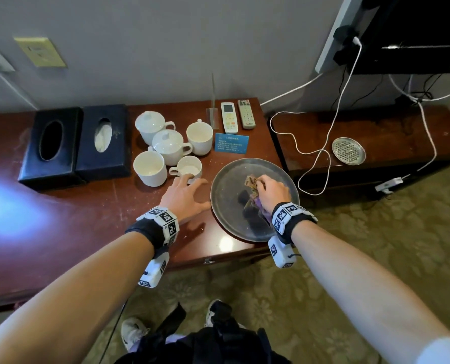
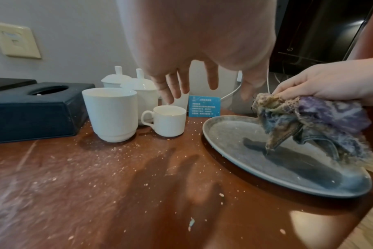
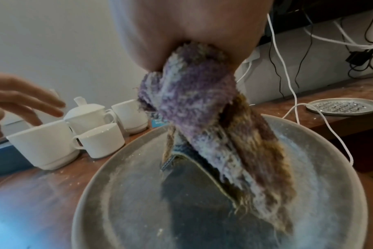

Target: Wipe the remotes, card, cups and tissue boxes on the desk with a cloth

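Note:
My right hand grips a bunched purple-and-tan cloth, which hangs over the round metal tray with its tip near the tray floor. My left hand hovers open, fingers spread, just in front of the small handled cup. Several white cups stand behind it, two of them lidded. Two black tissue boxes sit at the left. A blue card and two remotes lie at the back right of the desk.
The brown desk top is strewn with pale crumbs and dust. A white cable loops over a lower cabinet at the right, beside a small perforated metal dish. A clear acrylic stand rises next to the remotes.

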